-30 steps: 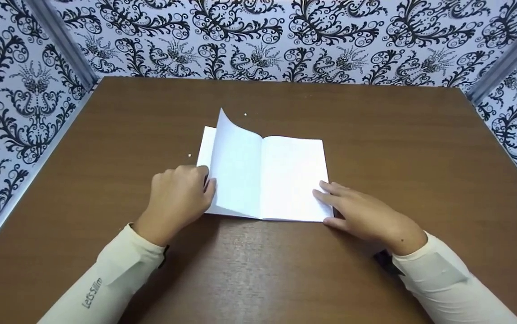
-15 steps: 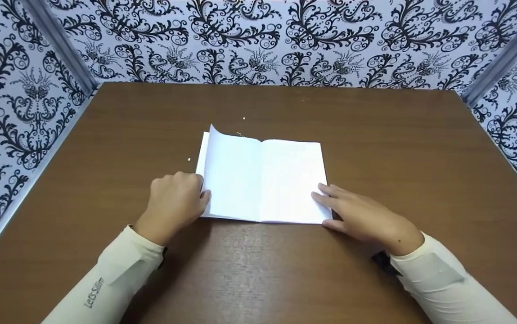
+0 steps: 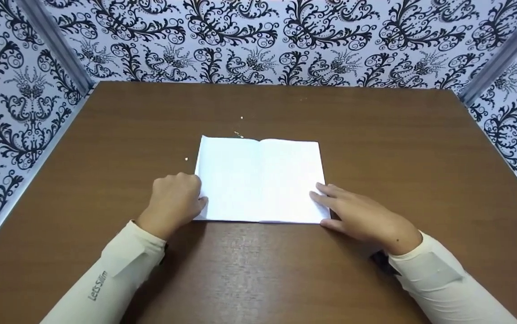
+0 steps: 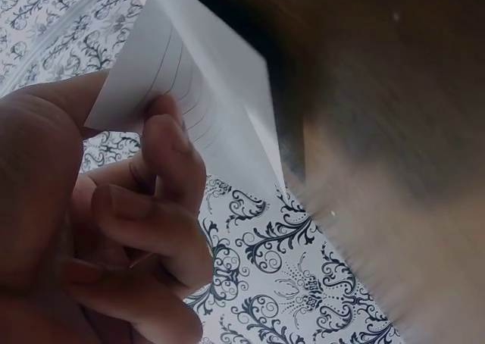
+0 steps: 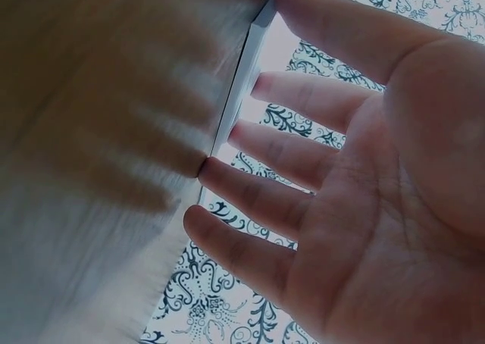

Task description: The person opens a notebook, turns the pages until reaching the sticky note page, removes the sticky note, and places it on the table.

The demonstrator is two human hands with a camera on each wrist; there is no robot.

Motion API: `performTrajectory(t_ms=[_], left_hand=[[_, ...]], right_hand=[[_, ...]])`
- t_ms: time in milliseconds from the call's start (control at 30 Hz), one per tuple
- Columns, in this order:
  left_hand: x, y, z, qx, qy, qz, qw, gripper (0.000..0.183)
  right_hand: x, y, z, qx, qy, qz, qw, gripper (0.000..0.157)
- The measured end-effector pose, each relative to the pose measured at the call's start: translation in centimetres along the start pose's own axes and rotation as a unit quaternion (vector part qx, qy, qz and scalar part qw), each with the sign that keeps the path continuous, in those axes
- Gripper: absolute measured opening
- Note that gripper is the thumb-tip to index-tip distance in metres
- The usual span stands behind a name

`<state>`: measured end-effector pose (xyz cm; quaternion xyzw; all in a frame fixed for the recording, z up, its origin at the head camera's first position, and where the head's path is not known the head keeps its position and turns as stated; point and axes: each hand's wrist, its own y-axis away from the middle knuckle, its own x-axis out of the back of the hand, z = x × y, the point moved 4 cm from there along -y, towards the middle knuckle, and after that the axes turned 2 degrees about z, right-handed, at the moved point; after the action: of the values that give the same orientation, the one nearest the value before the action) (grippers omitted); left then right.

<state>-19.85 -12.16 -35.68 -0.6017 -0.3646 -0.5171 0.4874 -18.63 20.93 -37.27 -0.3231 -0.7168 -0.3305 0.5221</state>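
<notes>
An open notebook (image 3: 289, 180) with white pages lies in the middle of the brown table. At its left edge is my left hand (image 3: 175, 200), thumb on top and the other fingers curled. The left wrist view shows this hand (image 4: 144, 200) pinching a page (image 4: 163, 71) with faint ruled lines between thumb and index finger. My right hand (image 3: 361, 213) rests along the lower right edge, its fingertips on the right page. In the right wrist view its fingers are spread and straight, touching the thin side of the notebook (image 5: 241, 82).
Tiny white crumbs lie behind and left of the notebook, one crumb (image 3: 186, 159) near its left edge. Walls with a black and white scroll pattern (image 3: 258, 45) stand behind and beside the brown table (image 3: 375, 121).
The left page, raised and curling at its top corner a second ago, has come down leftward over the pages below and now lies almost flat. My right hand stays at the right edge.
</notes>
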Motion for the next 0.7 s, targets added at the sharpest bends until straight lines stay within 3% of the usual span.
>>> performTrajectory(t_ms=[167,300,500,700], left_hand=[[-0.68,-0.35,-0.04,-0.008,-0.009,-0.038,0.9992,0.043],[-0.64,-0.35,0.03,-0.016,-0.031,-0.050,0.9981,0.044],[-0.23,-0.04,-0.02,0.003,-0.075,-0.074,0.9944,0.049],[-0.16,0.12,0.15,0.011,-0.102,-0.069,0.9923,0.050]], right_hand=[[-0.04,-0.11,0.05,0.001,0.003,0.000,1.000,0.061],[0.03,-0.06,-0.01,0.001,0.000,0.004,1.000,0.061],[0.04,-0.07,-0.11,0.004,0.000,0.003,1.000,0.060],[-0.12,-0.08,0.00,0.001,-0.004,0.003,1.000,0.060]])
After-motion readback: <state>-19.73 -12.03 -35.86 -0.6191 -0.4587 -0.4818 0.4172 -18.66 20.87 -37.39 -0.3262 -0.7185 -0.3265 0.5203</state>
